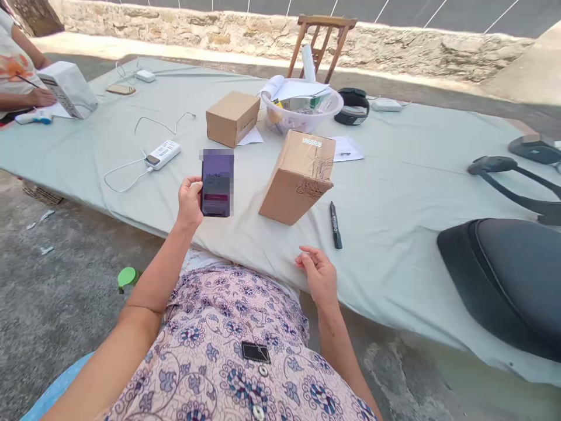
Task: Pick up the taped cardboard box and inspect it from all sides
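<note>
My left hand (pixel 190 202) is closed around the edge of a smartphone (pixel 217 186), held upright above the table with its dim, partly blurred screen toward me. Just in front of my body, my right hand (pixel 319 273) rests at the table's near edge. Its fingers are loosely bent and apart, with nothing seen in them. Beyond it and slightly right lies a black marker pen (pixel 335 225), not touched. A taped cardboard box (pixel 294 178) with dark scribbles on one side stands between the phone and the marker.
A smaller cardboard box (pixel 232 120) and a plastic basin (pixel 298 120) of papers stand farther back. Left are a white power strip (pixel 163 154) and its cable. A black helmet-like object (pixel 504 280) sits right. Across the table a person's hand (pixel 41 97) is beside a white box (pixel 70 88).
</note>
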`<state>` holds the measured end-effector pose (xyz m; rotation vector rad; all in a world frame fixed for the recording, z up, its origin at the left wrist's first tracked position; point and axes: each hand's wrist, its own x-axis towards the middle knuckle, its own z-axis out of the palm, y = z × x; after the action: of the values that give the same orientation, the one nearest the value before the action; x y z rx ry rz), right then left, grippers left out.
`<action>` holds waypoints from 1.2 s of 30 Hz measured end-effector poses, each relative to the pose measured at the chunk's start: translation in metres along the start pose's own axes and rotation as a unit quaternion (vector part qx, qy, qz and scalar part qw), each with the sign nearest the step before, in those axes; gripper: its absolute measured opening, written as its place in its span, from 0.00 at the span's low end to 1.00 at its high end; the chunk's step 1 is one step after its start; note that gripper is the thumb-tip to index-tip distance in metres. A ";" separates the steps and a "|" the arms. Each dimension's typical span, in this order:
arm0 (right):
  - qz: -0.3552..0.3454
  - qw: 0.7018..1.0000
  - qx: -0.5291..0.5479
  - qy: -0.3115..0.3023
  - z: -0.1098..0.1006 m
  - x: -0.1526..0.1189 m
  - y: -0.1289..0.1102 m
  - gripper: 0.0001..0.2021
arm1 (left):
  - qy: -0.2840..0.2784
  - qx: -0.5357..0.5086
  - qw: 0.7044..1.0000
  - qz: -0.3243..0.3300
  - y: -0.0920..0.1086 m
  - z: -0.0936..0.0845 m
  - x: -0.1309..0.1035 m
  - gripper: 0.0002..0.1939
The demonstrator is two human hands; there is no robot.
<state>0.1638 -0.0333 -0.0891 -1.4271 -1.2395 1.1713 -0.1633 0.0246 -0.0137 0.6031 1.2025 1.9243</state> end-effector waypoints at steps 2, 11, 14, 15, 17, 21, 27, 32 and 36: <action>-0.008 1.000 -0.002 -0.003 0.002 0.000 -0.003 0.17 | -0.018 -0.014 1.000 0.002 0.002 0.008 -0.007 0.07; -0.029 0.999 -0.008 -0.038 0.012 0.004 -0.011 0.18 | -0.082 -0.005 0.997 0.000 0.014 0.026 -0.020 0.09; -0.026 0.999 -0.010 -0.036 0.008 0.003 -0.004 0.19 | -0.052 0.040 0.998 -0.012 0.010 0.017 -0.007 0.09; -0.024 0.999 -0.009 -0.033 0.006 0.003 -0.002 0.19 | -0.035 0.070 0.997 -0.023 0.007 0.012 -0.002 0.09; -0.020 0.999 -0.006 -0.027 0.002 0.002 0.002 0.19 | 0.012 0.158 0.986 -0.056 -0.001 0.002 0.011 0.08; -0.024 1.000 0.007 -0.012 -0.003 0.004 0.004 0.19 | 0.027 0.231 0.968 -0.093 -0.014 -0.017 0.034 0.08; -0.038 0.999 0.015 -0.010 -0.003 0.009 0.002 0.18 | 0.021 0.339 0.938 -0.075 -0.013 -0.032 0.052 0.08; -0.061 0.998 -0.011 -0.002 0.000 0.018 0.004 0.18 | -0.019 0.442 0.892 0.091 0.010 -0.011 0.037 0.25; -0.100 0.993 -0.051 0.037 0.007 0.041 0.003 0.22 | -0.153 0.488 0.824 0.245 0.021 0.045 0.001 0.32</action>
<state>0.1595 0.0071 -0.0968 -1.3731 -1.3717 0.9227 -0.1386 0.0438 0.0249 1.8280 1.9059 1.3398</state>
